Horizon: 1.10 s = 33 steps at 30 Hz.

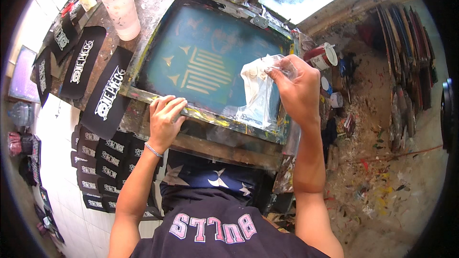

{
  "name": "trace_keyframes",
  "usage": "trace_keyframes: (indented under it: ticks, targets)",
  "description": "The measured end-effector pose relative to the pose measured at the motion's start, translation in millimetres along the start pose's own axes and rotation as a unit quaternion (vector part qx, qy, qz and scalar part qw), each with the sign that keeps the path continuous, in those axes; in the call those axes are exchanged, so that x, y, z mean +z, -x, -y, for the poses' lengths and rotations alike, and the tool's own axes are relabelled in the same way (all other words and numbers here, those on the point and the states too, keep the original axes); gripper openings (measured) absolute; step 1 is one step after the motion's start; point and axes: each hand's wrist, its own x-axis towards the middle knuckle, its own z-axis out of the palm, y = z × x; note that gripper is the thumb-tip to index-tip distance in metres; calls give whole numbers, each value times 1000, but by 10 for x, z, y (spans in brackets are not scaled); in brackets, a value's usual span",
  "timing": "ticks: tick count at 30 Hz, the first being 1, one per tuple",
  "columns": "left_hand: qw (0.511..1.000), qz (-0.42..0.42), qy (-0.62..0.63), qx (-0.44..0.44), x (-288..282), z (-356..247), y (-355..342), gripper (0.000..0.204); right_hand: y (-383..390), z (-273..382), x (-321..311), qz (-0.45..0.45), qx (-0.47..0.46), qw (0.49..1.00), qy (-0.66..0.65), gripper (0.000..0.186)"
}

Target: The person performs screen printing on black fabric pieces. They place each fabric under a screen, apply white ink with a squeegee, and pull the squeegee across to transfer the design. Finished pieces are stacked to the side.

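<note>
A screen-printing frame (205, 115) lies in front of me, its rim smeared with paint. Its teal mesh (162, 79) carries a pale striped stencil design with pointed shapes. My left hand (165, 119) is curled over the frame's near edge, left of the middle. Above the right part of the mesh, my right hand (297, 86) pinches the top of a clear plastic bag (258, 102). Something cream-coloured coats part of the bag's inside. Whether the bag's lower end touches the mesh, I cannot tell.
Black printed pieces (107, 95) lie left of the frame, with several more on a rack below. A translucent plastic jug (122, 12) stands at the back left. Right of the frame are a red paint tub (322, 57) and a paint-spattered floor (382, 186). Upright boards (401, 67) lean farther right.
</note>
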Motion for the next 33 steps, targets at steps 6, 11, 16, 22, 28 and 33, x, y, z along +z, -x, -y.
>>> trace_keyframes:
  ticks: [6, 11, 16, 22, 28, 33]
  targets:
    - [1000, 5, 5, -4, -2, -51, -38, 47, 209, -686, -657, -29, 81, 996, -30, 11]
    - [1000, 8, -4, -12, -31, -9, -14, 47, 464, -1410, -850, -54, 154, 978, -131, 5]
    - [1000, 22, -18, -11, -52, -53, -39, 47, 588, -1781, -1074, -127, 159, 969, -142, 4]
    - [999, 8, -35, -10, -38, -33, -19, 44, 444, -1585, -1310, -95, 132, 980, -116, 8]
    - [999, 25, -36, -17, -29, -64, -47, 46, 237, -1208, -1326, -56, 91, 987, -120, 8]
    - [999, 21, -32, -19, 31, -76, -45, 49, -60, -698, -1077, -15, -49, 998, -47, 13]
